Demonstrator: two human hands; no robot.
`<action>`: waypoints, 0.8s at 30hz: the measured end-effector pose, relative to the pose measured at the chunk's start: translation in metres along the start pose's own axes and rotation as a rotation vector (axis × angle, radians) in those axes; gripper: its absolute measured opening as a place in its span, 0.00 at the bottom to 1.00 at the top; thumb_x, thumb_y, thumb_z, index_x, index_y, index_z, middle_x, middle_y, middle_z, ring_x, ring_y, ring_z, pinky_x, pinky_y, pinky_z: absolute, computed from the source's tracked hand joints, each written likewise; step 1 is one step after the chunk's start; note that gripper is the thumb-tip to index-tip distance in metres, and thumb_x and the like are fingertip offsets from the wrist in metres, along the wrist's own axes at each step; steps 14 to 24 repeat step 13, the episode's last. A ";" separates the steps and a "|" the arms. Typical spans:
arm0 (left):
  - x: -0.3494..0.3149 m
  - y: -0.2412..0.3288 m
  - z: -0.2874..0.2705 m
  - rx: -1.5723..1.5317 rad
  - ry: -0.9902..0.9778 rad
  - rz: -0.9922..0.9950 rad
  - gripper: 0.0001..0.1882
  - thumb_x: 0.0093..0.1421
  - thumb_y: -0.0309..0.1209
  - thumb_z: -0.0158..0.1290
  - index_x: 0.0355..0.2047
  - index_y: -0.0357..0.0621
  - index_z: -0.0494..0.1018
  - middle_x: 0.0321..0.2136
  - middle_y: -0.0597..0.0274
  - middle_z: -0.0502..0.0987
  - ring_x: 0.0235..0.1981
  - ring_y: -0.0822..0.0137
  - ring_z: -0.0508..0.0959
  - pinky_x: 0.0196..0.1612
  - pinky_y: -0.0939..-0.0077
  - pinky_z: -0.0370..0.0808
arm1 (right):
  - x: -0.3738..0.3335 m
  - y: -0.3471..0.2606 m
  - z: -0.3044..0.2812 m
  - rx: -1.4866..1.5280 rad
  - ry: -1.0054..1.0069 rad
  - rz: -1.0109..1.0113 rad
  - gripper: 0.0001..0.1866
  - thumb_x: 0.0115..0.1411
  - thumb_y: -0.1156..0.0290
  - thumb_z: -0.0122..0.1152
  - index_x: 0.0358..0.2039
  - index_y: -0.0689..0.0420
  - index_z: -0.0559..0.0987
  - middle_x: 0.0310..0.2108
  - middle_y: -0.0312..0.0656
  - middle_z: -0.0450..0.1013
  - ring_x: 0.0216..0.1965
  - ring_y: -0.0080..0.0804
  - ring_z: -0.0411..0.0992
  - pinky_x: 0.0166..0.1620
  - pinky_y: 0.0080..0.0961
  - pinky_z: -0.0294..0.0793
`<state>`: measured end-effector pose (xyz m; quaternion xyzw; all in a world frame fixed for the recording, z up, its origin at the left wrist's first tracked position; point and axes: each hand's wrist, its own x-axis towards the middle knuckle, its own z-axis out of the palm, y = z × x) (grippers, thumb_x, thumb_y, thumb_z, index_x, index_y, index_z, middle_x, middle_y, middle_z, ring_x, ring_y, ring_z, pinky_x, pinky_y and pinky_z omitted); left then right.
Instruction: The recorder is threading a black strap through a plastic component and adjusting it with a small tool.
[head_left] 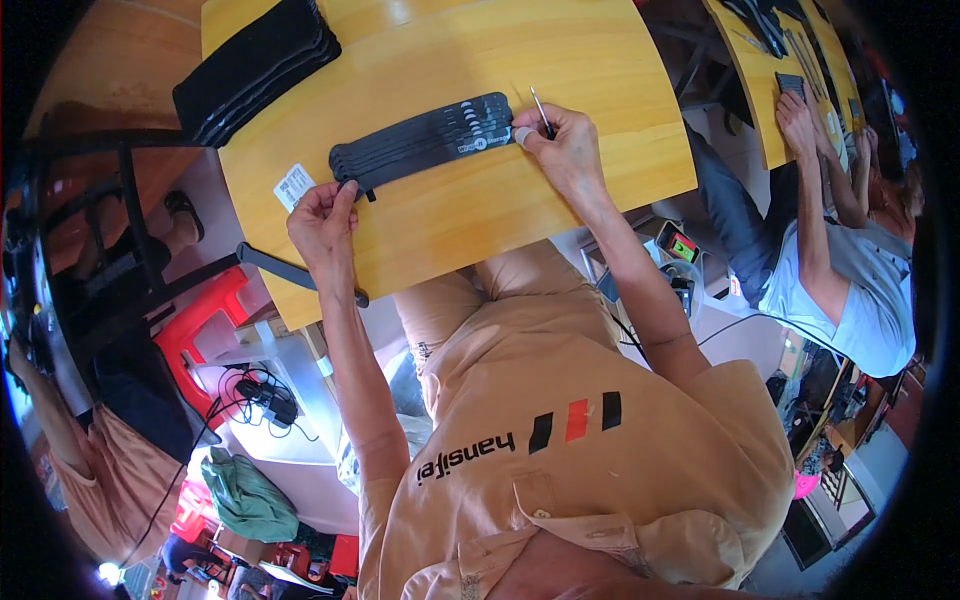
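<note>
A fanned stack of flat black strips (400, 147) with white print at the right end lies across the wooden table (590, 60). My left hand (325, 222) pinches at the stack's lower left corner, next to a small black tab. At the right end is my right hand (568, 158), its thumb close to the printed end. Its fingers are closed round a slim pointed tool (541, 108) with a silver tip and a dark lower part; the exact kind is unclear. Beside the left hand lies a white printed label (293, 187). A separate black strip (275, 264) passes beneath my left forearm.
A thick pile of black pieces (262, 70) sits at the table's far left. Left of the table are a dark metal frame (130, 200) and a red stool (200, 315). Another person's hand (795, 122) works at a second table (745, 75) on the right.
</note>
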<state>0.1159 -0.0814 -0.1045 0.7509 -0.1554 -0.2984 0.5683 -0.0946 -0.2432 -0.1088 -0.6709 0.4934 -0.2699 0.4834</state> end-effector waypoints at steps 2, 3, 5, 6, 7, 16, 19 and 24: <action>0.000 -0.001 0.000 0.007 0.006 0.006 0.06 0.50 0.24 0.56 0.24 0.33 0.72 0.16 0.66 0.70 0.14 0.80 0.65 0.17 0.88 0.61 | -0.001 -0.002 0.000 -0.001 -0.003 0.006 0.04 0.45 0.78 0.59 0.24 0.61 0.78 0.14 0.36 0.70 0.15 0.17 0.62 0.20 0.16 0.61; 0.001 -0.003 -0.001 -0.002 0.004 0.011 0.06 0.50 0.24 0.56 0.23 0.33 0.72 0.16 0.66 0.70 0.14 0.80 0.65 0.17 0.88 0.61 | -0.001 -0.003 0.000 -0.002 -0.005 0.012 0.04 0.45 0.78 0.59 0.24 0.61 0.78 0.14 0.36 0.69 0.15 0.17 0.62 0.20 0.16 0.61; 0.001 -0.003 -0.001 -0.012 0.001 0.017 0.06 0.50 0.24 0.56 0.23 0.33 0.71 0.16 0.66 0.70 0.14 0.80 0.65 0.17 0.88 0.61 | 0.000 -0.001 0.000 -0.001 -0.005 0.010 0.04 0.45 0.78 0.59 0.24 0.61 0.78 0.14 0.36 0.69 0.15 0.17 0.62 0.20 0.17 0.61; 0.001 -0.003 -0.001 0.000 0.008 0.021 0.06 0.50 0.24 0.56 0.23 0.33 0.72 0.16 0.67 0.70 0.14 0.80 0.65 0.17 0.88 0.61 | 0.000 0.000 0.001 0.000 -0.005 0.008 0.04 0.45 0.78 0.59 0.24 0.62 0.78 0.14 0.36 0.69 0.15 0.17 0.62 0.20 0.17 0.61; 0.001 -0.003 0.000 0.012 0.015 0.025 0.06 0.50 0.24 0.56 0.23 0.34 0.72 0.15 0.67 0.70 0.14 0.80 0.65 0.17 0.89 0.61 | 0.000 0.000 0.000 0.000 -0.005 0.009 0.04 0.45 0.78 0.59 0.24 0.62 0.78 0.14 0.36 0.69 0.15 0.17 0.62 0.20 0.17 0.61; 0.001 -0.003 -0.001 0.078 0.033 0.043 0.07 0.50 0.26 0.57 0.24 0.34 0.72 0.16 0.67 0.70 0.14 0.80 0.65 0.17 0.89 0.62 | -0.001 -0.003 0.001 -0.015 0.004 0.003 0.04 0.45 0.78 0.58 0.24 0.61 0.78 0.14 0.36 0.70 0.15 0.17 0.62 0.20 0.17 0.62; 0.001 -0.003 -0.001 0.078 0.033 0.043 0.07 0.50 0.26 0.57 0.24 0.34 0.72 0.16 0.67 0.70 0.14 0.80 0.65 0.17 0.89 0.62 | -0.001 -0.003 0.001 -0.015 0.004 0.003 0.04 0.45 0.78 0.58 0.24 0.61 0.78 0.14 0.36 0.70 0.15 0.17 0.62 0.20 0.17 0.62; 0.001 -0.003 -0.001 0.078 0.033 0.043 0.07 0.50 0.26 0.57 0.24 0.34 0.72 0.16 0.67 0.70 0.14 0.80 0.65 0.17 0.89 0.62 | -0.001 -0.003 0.001 -0.015 0.004 0.003 0.04 0.45 0.78 0.58 0.24 0.61 0.78 0.14 0.36 0.70 0.15 0.17 0.62 0.20 0.17 0.62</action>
